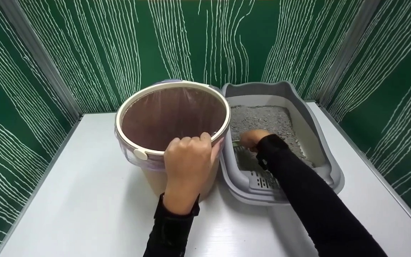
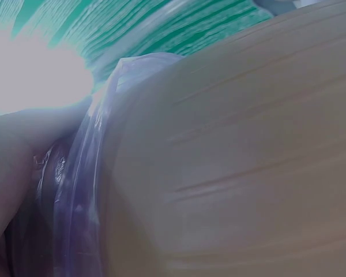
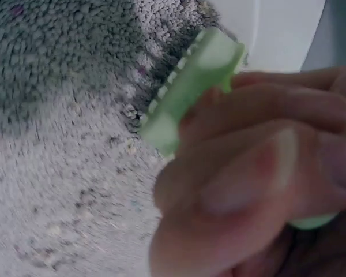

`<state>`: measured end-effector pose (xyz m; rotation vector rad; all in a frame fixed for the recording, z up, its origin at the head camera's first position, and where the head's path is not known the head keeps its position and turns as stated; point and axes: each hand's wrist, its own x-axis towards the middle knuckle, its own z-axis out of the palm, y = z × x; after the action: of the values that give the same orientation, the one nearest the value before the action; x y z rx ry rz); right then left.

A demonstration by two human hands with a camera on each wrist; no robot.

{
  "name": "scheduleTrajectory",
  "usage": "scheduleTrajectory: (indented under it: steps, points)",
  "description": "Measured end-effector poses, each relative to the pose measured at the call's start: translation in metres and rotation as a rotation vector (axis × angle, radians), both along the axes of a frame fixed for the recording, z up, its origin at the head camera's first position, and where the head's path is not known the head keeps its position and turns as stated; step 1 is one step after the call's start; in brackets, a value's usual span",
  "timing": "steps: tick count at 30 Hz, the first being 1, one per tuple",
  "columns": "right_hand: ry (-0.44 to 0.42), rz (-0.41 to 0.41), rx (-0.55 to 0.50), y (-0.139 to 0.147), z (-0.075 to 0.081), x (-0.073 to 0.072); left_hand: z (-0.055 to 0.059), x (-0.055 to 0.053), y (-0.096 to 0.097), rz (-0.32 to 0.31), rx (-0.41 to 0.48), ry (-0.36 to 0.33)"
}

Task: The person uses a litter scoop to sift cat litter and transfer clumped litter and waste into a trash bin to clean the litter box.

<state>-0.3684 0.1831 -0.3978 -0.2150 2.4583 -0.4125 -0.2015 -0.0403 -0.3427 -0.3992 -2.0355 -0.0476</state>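
Note:
My left hand (image 1: pixel 188 162) grips the near rim of a beige trash bin (image 1: pixel 154 178), fingers curled over its cream ring. A clear, purplish bin bag (image 1: pixel 128 154) lines the bin and folds down over the outside; the left wrist view shows the bag's loose edge (image 2: pixel 83 202) beside the thumb. In the grey litter box (image 1: pixel 314 137) to the right, my right hand (image 1: pixel 253 138) holds a light green litter scoop (image 3: pixel 190 86) by its handle, mostly covered by the fingers. The scoop's toothed edge meets the grey cat litter (image 3: pixel 75 190) close to the box wall.
Both containers stand side by side on a white table (image 1: pixel 84 185). Green panels with white wavy lines (image 1: pixel 219 39) enclose the back and sides, joined by grey metal posts (image 1: pixel 346 46). A slotted grey step (image 1: pixel 262 180) forms the box's near end.

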Motion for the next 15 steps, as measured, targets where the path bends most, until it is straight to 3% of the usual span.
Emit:
scheduleTrajectory:
  steps: [5, 9, 13, 15]
  points:
    - [0.039, -0.075, -0.082, 0.007, -0.017, -0.010, -0.001, 0.001, 0.001, 0.000, -0.006, -0.004]
    - [0.100, -0.200, -0.214, 0.014, -0.038, -0.016, -0.001, 0.001, 0.001, 0.003, -0.007, 0.003]
    - [0.146, -0.255, -0.312, 0.019, -0.052, -0.019, -0.001, 0.000, 0.000, 0.004, -0.005, -0.002]
    - [0.177, -0.241, -0.302, 0.020, -0.055, -0.019, -0.001, 0.000, -0.001, 0.006, -0.005, -0.004]
